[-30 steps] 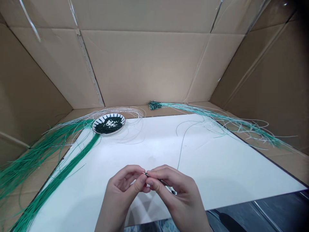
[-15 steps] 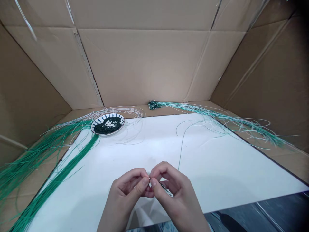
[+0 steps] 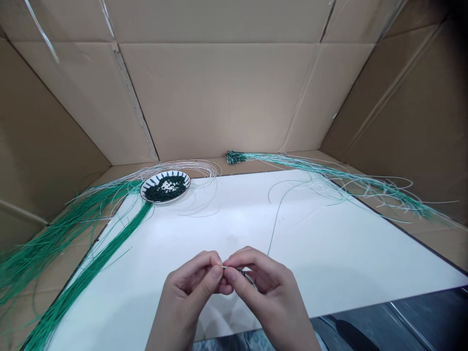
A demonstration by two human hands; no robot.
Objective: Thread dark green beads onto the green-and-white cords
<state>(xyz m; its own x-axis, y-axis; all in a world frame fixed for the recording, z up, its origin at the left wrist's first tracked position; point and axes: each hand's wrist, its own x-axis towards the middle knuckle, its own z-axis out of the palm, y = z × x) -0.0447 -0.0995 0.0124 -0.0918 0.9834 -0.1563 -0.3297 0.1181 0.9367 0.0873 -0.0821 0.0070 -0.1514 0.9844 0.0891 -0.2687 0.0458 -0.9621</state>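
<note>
My left hand (image 3: 190, 297) and my right hand (image 3: 265, 297) meet fingertip to fingertip over the near edge of the white sheet (image 3: 329, 253). Both pinch the end of a thin pale green wire (image 3: 276, 219) that curves away from my right hand toward the back right. A small dark bit shows between my right fingers; I cannot make out what it is. A patterned plate (image 3: 146, 185) with small dark green beads (image 3: 166, 187) sits at the back left, well beyond my hands.
A thick bundle of green wires (image 3: 73, 243) fans out along the left. Another bundle of pale green wires (image 3: 329, 173) lies across the back right. Thin white wires (image 3: 197, 168) loop behind the plate. Cardboard walls (image 3: 219, 97) enclose the work area.
My hands drew a little closer to me and pressed together, then stayed nearly still. The short dark piece seen sticking out below my right fingers earlier is now mostly hidden.
</note>
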